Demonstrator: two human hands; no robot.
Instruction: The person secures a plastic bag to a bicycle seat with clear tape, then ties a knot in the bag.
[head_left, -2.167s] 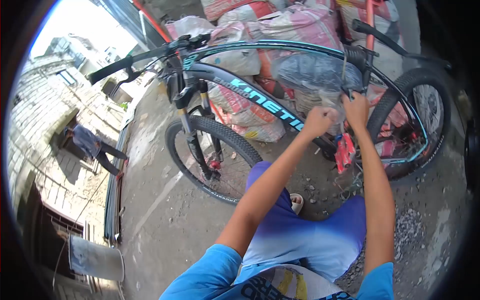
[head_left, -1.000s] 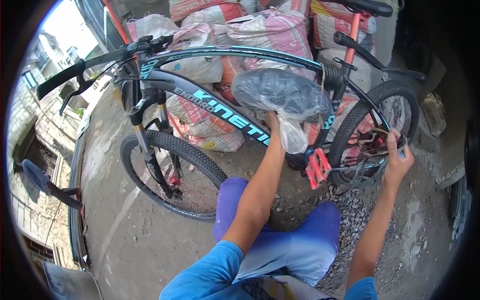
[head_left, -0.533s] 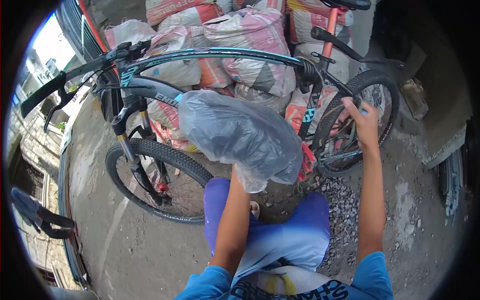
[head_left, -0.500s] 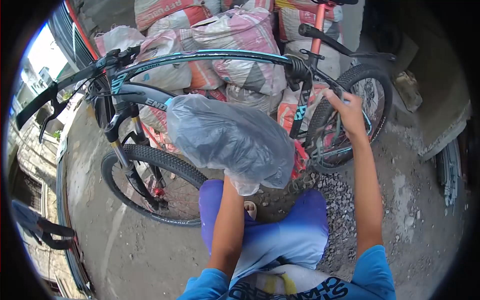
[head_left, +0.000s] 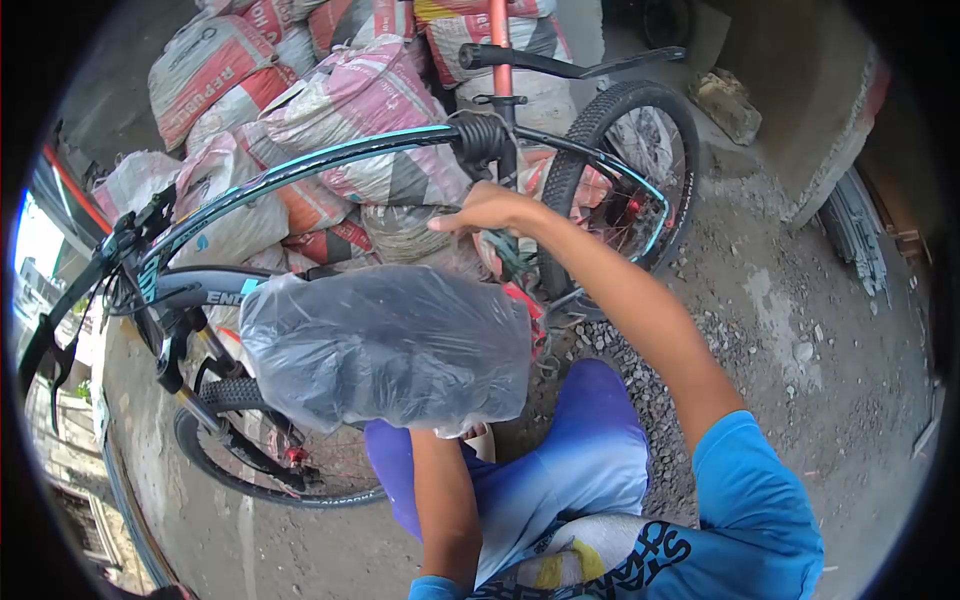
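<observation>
A black mountain bike with light-blue trim stands across the view in front of me. A dark bundle in clear plastic lies across its lower middle, above my knees. My left forearm reaches up beneath this bundle, and the bundle hides my left hand. My right hand is closed near the seat tube, thumb side to the left. A greenish strip of cord or cloth hangs from its underside. Something red shows at the bundle's right end, partly covered.
Stacked filled sacks are behind the bike. The rear wheel is at right, beside a concrete block and wall. Gravel lies by my right knee. The front wheel is at lower left.
My right hand has moved from beside the rear wheel leftward to the seat tube. The view has shifted, so the bike and bundle sit further left. The bundle lies more level.
</observation>
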